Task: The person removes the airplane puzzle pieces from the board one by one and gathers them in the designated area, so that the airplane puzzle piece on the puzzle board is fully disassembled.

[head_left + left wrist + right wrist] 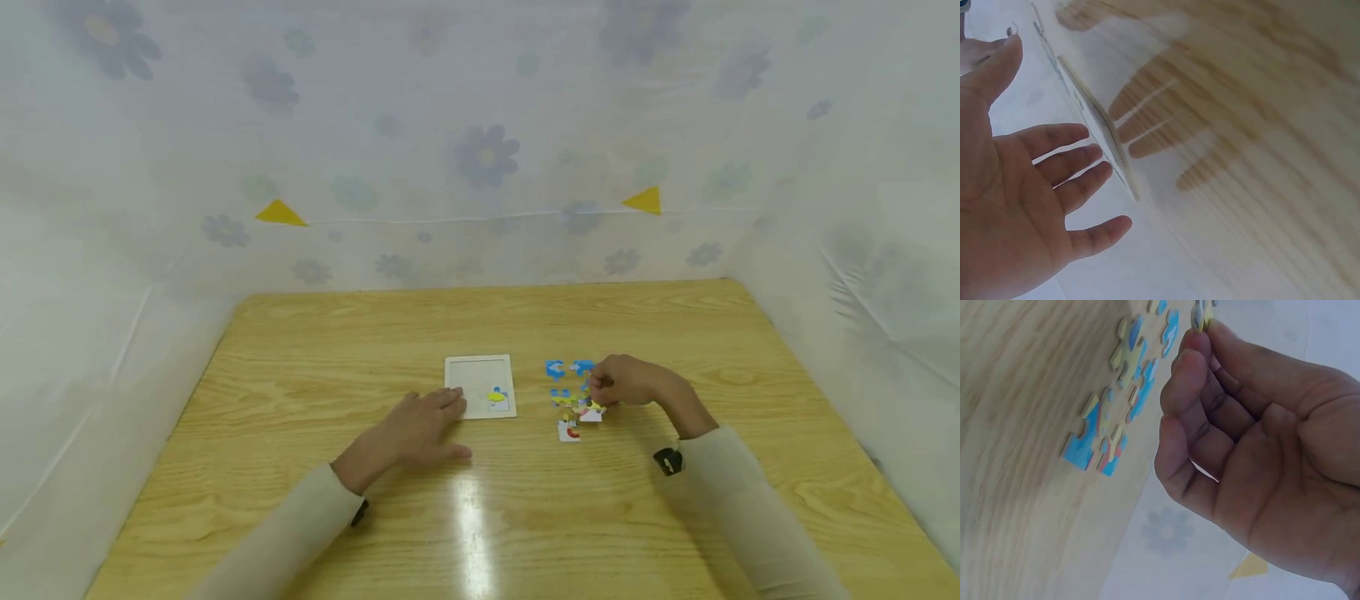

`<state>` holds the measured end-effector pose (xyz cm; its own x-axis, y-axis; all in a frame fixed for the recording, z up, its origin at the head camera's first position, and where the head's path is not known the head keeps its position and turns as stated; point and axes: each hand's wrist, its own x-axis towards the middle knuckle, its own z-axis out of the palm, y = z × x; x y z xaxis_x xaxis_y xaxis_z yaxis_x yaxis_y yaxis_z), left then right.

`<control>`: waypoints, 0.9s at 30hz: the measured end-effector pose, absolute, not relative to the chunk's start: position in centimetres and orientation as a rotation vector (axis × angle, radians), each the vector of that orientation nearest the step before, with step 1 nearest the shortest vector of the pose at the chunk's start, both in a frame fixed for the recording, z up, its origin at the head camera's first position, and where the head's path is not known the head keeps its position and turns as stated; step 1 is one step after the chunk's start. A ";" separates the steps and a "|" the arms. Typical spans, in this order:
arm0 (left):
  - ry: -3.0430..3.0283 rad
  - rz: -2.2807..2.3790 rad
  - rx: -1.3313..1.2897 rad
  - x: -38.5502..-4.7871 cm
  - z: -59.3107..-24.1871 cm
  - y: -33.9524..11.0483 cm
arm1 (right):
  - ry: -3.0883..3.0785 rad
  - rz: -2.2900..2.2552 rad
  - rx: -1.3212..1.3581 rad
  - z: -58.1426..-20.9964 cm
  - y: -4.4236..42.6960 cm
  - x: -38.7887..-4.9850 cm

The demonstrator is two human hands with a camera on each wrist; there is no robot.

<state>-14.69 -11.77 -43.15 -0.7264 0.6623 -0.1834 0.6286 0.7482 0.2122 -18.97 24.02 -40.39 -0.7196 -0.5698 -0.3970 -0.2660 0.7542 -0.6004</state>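
Observation:
A square white puzzle tray (pixel 478 359) lies on the table, with one yellow, blue and white jigsaw piece (pixel 498 399) in its lower right corner. My left hand (pixel 422 427) rests at the tray's left side, fingers straight and spread; in the left wrist view the fingertips (pixel 1102 169) are at the tray's edge. My right hand (pixel 626 381) is over the loose pieces right of the tray. Between its thumb and index finger it pinches a small jigsaw piece (pixel 1198 317), partly cut off by the right wrist view's top edge.
Several loose jigsaw pieces lie in a loose cluster, among them a blue one (pixel 554 369) at the back and a white one with a red arc (pixel 569 432) at the front. The wooden table (pixel 337 350) is bordered by flower-patterned sheeting (pixel 390 150).

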 end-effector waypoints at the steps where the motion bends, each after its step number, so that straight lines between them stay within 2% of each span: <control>1: 2.702 0.189 1.014 -14.8 -43.2 -11.8 | 2.371 -0.697 -0.615 -40.4 24.1 -18.9; 27: 2.645 0.166 0.957 -15.1 -43.4 -12.1 | 2.389 -0.633 -0.494 -41.7 24.4 -17.7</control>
